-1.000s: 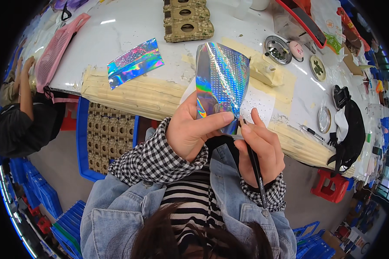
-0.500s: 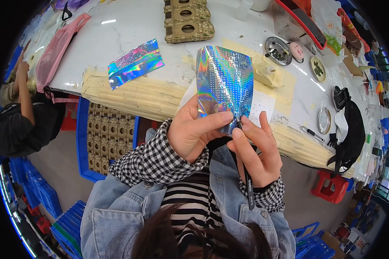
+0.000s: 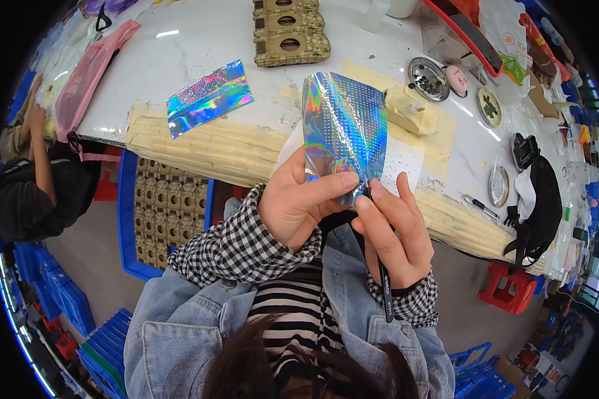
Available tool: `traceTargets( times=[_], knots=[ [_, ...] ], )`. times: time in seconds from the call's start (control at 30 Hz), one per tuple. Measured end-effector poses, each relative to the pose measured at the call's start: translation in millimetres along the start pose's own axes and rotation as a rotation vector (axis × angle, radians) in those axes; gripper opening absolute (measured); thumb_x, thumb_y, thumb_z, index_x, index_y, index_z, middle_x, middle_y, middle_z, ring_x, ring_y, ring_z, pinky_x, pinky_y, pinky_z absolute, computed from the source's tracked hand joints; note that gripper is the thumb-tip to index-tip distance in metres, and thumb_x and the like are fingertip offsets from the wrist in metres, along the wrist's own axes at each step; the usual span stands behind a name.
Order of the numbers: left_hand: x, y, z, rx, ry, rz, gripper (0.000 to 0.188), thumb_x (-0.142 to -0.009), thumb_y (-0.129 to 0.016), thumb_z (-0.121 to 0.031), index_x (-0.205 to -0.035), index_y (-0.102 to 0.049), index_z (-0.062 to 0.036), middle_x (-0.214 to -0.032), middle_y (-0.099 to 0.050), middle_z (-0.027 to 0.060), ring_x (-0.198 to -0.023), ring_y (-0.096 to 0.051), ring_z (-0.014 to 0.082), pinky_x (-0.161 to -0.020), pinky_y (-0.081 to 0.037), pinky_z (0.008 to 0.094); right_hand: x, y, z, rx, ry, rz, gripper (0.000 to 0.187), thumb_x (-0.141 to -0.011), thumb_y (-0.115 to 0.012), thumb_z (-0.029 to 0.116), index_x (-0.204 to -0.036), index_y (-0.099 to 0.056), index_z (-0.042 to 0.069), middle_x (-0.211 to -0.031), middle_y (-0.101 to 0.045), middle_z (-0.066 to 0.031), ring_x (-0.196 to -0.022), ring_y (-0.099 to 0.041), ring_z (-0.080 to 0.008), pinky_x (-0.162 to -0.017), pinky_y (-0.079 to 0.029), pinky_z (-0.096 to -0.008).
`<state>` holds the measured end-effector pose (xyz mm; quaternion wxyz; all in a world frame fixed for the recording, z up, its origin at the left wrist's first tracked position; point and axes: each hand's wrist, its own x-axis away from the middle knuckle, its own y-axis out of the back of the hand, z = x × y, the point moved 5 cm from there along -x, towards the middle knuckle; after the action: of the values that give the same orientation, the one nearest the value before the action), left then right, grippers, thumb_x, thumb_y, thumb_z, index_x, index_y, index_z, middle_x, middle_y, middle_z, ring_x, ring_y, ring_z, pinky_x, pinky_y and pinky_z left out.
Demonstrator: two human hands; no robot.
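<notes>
A shiny holographic sheet (image 3: 345, 123) covered in rows of small dots is pinched in my left hand (image 3: 296, 199), thumb on top near its lower edge. It is bent and raised over the table's taped edge. My right hand (image 3: 399, 236) grips black tweezers (image 3: 385, 282), whose handle points back toward my wrist. Their tips meet the sheet's lower edge beside my left thumb; whether they hold anything is too small to tell. A second holographic piece (image 3: 209, 98) with pinkish dots lies flat on the table to the left.
Camouflage-patterned parts with round holes (image 3: 290, 44) stand at the back. To the right are a metal dish of dark bits (image 3: 428, 78), a tape-covered block (image 3: 409, 110) and a black bag (image 3: 544, 206). A blue crate (image 3: 128, 226) of similar parts sits below left, near another person (image 3: 30, 193).
The sheet has tilted slightly, its upper right corner a little lower and further left. The fingers of my right hand and the tweezers have shifted very slightly.
</notes>
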<state>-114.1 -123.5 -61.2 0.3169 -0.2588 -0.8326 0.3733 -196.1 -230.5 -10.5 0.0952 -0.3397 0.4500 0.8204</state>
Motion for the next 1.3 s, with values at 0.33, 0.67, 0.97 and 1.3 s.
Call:
traceTargets(
  times=[0.33,0.67,0.97,1.3],
  knots=[
    [0.3,-1.8,-2.2,0.028,-0.005,0.032,0.033,-0.087,-0.058,0.001,-0.118,-0.048,-0.0024,-0.107,-0.062,0.0095,-0.097,-0.062,0.0185,-0.083,-0.054,0.0324,0.5,1.7,-2.5,-0.062,-0.048,-0.052,0.033,-0.076,-0.073,0.004,-0.107,-0.064,-0.001,-0.105,-0.06,-0.0156,-0.099,-0.064,-0.0282,-0.093,-0.047,-0.0503],
    [-4.8,3.2,-5.8,-0.028,-0.061,-0.044,0.031,-0.087,-0.056,0.003,-0.117,-0.049,-0.002,-0.106,-0.063,0.01,-0.098,-0.063,0.0196,-0.085,-0.053,0.035,11.4,17.0,-23.0,-0.237,-0.245,-0.246,0.017,-0.085,-0.063,0.004,-0.102,-0.066,0.0,-0.098,-0.063,-0.0158,-0.098,-0.065,-0.028,-0.097,-0.045,-0.0503],
    [-2.3,26.2,-29.9,0.004,-0.239,-0.07,0.032,-0.088,-0.054,0.004,-0.118,-0.049,-0.0029,-0.108,-0.062,0.0084,-0.096,-0.063,0.017,-0.081,-0.055,0.0284,36.1,19.3,-66.9,0.111,-0.335,-0.082,0.024,-0.074,-0.071,0.004,-0.098,-0.069,0.005,-0.091,-0.066,-0.0098,-0.092,-0.064,-0.0251,-0.095,-0.044,-0.0491],
    [-1.5,31.9,-29.6,-0.056,-0.274,-0.045,0.037,-0.091,-0.05,0.0,-0.126,-0.044,-0.0006,-0.116,-0.059,0.0091,-0.102,-0.061,0.0151,-0.085,-0.053,0.0266,32.5,2.2,-66.9,0.223,-0.232,0.034,0.024,-0.068,-0.075,0.005,-0.091,-0.066,0.006,-0.091,-0.066,-0.0095,-0.098,-0.061,-0.0285,-0.094,-0.046,-0.0498]
  ],
)
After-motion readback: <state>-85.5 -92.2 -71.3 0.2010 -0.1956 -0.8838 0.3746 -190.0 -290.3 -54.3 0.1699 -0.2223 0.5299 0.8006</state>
